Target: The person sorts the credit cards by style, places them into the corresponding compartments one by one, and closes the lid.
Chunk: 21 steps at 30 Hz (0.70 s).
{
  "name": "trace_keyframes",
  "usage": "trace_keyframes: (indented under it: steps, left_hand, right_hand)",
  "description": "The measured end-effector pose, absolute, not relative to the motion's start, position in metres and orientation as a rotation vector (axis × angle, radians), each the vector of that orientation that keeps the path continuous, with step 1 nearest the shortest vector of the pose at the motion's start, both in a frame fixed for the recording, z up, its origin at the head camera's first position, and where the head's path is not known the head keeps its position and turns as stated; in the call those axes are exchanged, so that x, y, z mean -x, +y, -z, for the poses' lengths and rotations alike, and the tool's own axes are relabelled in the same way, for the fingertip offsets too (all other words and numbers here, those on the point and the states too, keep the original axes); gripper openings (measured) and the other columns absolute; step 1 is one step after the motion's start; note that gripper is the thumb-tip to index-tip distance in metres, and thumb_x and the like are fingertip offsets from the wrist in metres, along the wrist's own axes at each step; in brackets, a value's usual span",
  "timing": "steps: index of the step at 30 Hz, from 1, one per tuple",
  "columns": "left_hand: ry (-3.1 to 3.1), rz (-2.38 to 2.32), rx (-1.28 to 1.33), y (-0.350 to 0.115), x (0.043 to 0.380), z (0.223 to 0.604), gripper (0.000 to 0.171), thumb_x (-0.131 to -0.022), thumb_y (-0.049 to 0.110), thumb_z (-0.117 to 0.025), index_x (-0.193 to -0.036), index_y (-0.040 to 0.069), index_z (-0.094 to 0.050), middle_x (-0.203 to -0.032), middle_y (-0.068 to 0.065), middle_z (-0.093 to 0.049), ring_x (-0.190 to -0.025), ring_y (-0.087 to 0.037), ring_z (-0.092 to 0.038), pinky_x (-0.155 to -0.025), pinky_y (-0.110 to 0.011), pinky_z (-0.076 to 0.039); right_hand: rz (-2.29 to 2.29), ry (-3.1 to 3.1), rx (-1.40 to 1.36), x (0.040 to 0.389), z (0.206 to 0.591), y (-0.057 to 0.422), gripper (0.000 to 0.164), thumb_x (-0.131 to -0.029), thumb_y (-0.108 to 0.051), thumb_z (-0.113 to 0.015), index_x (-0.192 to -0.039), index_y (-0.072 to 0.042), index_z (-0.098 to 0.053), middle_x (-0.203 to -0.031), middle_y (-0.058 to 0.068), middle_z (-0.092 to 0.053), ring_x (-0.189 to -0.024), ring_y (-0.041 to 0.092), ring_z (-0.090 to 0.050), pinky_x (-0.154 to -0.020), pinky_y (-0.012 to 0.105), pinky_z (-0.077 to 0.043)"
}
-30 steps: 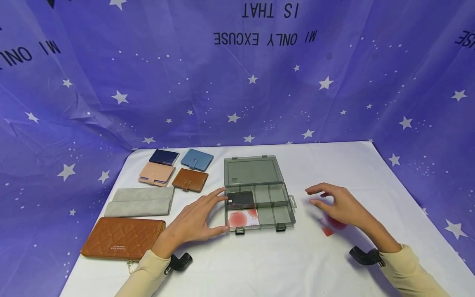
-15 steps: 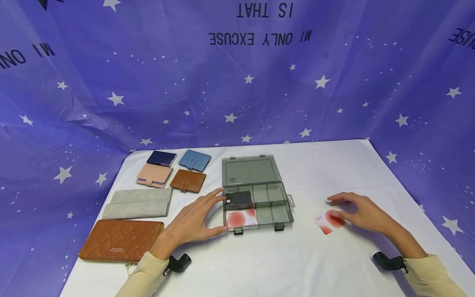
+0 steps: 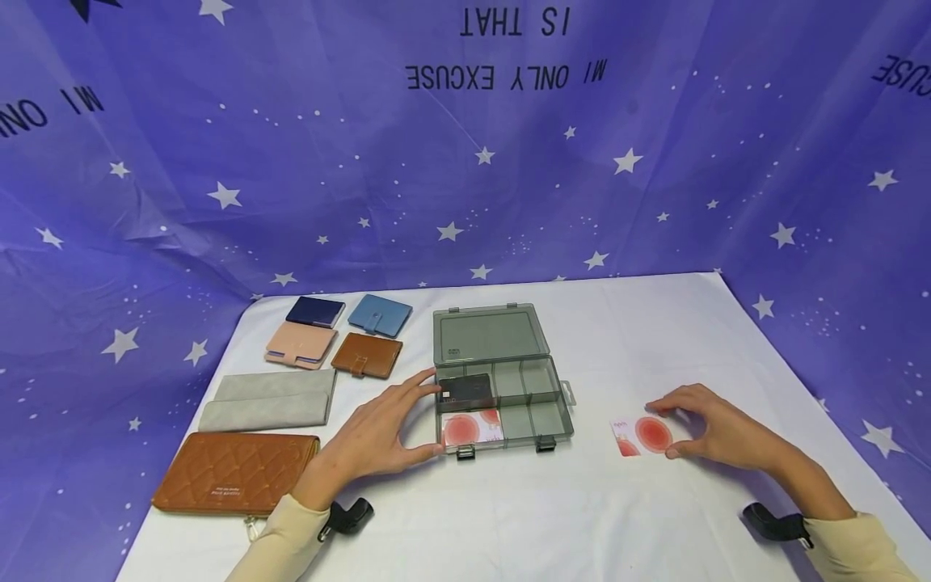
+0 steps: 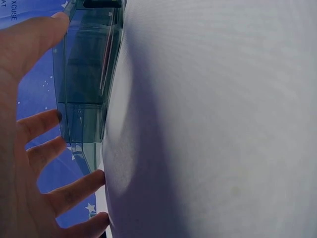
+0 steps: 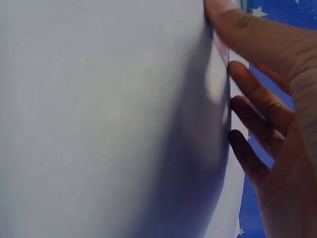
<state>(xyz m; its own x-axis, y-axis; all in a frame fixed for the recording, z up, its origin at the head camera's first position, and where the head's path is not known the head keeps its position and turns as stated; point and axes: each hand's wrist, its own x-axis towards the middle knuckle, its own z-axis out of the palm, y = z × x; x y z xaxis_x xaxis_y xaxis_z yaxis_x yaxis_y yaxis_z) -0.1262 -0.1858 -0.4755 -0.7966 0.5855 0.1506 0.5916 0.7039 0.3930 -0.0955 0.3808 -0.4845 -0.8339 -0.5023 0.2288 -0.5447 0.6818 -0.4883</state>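
A translucent grey-green compartment box (image 3: 536, 415) stands on the table with its lid (image 3: 489, 335) folded back. In its left compartments are a black card (image 3: 469, 390) and a pink and white card (image 3: 471, 427). My left hand (image 3: 376, 430), fingers spread and fairly straight, touches the box's left side, thumb at the front corner. To the right of the box, my right hand (image 3: 727, 432) holds the right end of another pink and white card (image 3: 629, 435) with thumb and index finger at its edges. That card lies flat on the cloth. In the right wrist view the thumb hides most of it.
Left of the box lie a navy card holder (image 3: 316, 311), a blue one (image 3: 381, 314), a pink one (image 3: 301, 341) and a brown one (image 3: 367, 354). Nearer are a grey folded wallet (image 3: 269, 400) and a brown quilted purse (image 3: 236, 473). A purple star curtain (image 3: 407, 186) stands behind.
My right hand has shifted to the right and brought its thumb and index finger to the card's right end. The card has turned straighter. My left hand stays at the box.
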Motion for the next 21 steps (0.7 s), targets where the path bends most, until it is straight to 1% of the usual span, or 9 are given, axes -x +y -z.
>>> trace_keyframes:
  steps: [5, 7, 8, 11, 13, 16, 21]
  left_hand:
    - [-2.863, 0.667, 1.012, -0.186, 0.126, 0.475, 0.089, -0.09, 0.071, -0.074, -0.16, 0.022, -0.05, -0.175, 0.003, -0.033, -0.148, -0.029, -0.052, -0.103, -0.059, -0.055]
    - [-2.853, 0.666, 1.018, -0.186, 0.125, 0.475, 0.089, -0.09, 0.07, -0.075, -0.16, 0.021, -0.051, -0.175, 0.002, -0.034, -0.147, -0.03, -0.053, -0.104, -0.059, -0.055]
    - [-2.85, 0.666, 1.02, -0.186, 0.125, 0.475, 0.088, -0.09, 0.069, -0.075, -0.16, 0.021, -0.051, -0.175, 0.002, -0.034, -0.147, -0.03, -0.053, -0.104, -0.059, -0.054]
    - [-2.855, 0.666, 1.019, -0.185, 0.125, 0.475, 0.088, -0.09, 0.068, -0.075, -0.16, 0.021, -0.05, -0.175, 0.002, -0.034, -0.147, -0.03, -0.053, -0.104, -0.058, -0.054]
    - [-2.866, 0.663, 1.012, -0.184, 0.126, 0.475, 0.088, -0.09, 0.068, -0.075, -0.161, 0.022, -0.049, -0.176, 0.004, -0.033, -0.147, -0.029, -0.053, -0.105, -0.058, -0.054]
    - [-2.878, 0.66, 1.007, -0.184, 0.127, 0.476, 0.088, -0.09, 0.069, -0.074, -0.161, 0.023, -0.049, -0.176, 0.005, -0.032, -0.148, -0.029, -0.052, -0.104, -0.058, -0.054]
    - [-2.879, 0.661, 1.001, -0.185, 0.127, 0.476, 0.088, -0.09, 0.07, -0.073, -0.161, 0.023, -0.049, -0.176, 0.004, -0.032, -0.148, -0.028, -0.052, -0.106, -0.057, -0.053]
  right_hand:
    - [-0.832, -2.81, -0.863, 0.094, 0.483, 0.379, 0.058, -0.066, -0.028, -0.105, -0.117, -0.028, -0.078, -0.112, -0.016, -0.069, -0.109, 0.001, -0.051, -0.096, 0.011, -0.033]
    - [-0.824, -2.791, -0.847, 0.095, 0.483, 0.378, 0.058, -0.067, -0.021, -0.104, -0.117, -0.031, -0.076, -0.112, -0.015, -0.069, -0.107, 0.003, -0.055, -0.096, 0.01, -0.035]
    - [-0.815, -2.783, -0.835, 0.095, 0.483, 0.378, 0.057, -0.069, -0.016, -0.103, -0.117, -0.031, -0.075, -0.112, -0.015, -0.07, -0.106, 0.004, -0.057, -0.096, 0.009, -0.036]
    - [-0.795, -2.762, -0.774, 0.098, 0.482, 0.376, 0.054, -0.077, -0.001, -0.095, -0.118, -0.03, -0.074, -0.108, -0.015, -0.072, -0.098, 0.004, -0.064, -0.093, 0.009, -0.043]
    - [-0.81, -2.75, -0.718, 0.101, 0.479, 0.373, 0.05, -0.083, 0.004, -0.089, -0.117, -0.029, -0.075, -0.106, -0.014, -0.074, -0.094, 0.003, -0.067, -0.089, 0.01, -0.047]
    - [-0.909, -2.72, -0.638, 0.106, 0.472, 0.362, 0.042, -0.09, 0.004, -0.084, -0.119, -0.024, -0.075, -0.105, -0.009, -0.076, -0.093, 0.001, -0.069, -0.088, 0.01, -0.051]
    - [-1.101, -2.628, -0.502, 0.111, 0.451, 0.322, 0.033, -0.094, 0.0, -0.082, -0.122, -0.015, -0.075, -0.098, 0.0, -0.076, -0.092, 0.0, -0.071, -0.087, 0.009, -0.052]
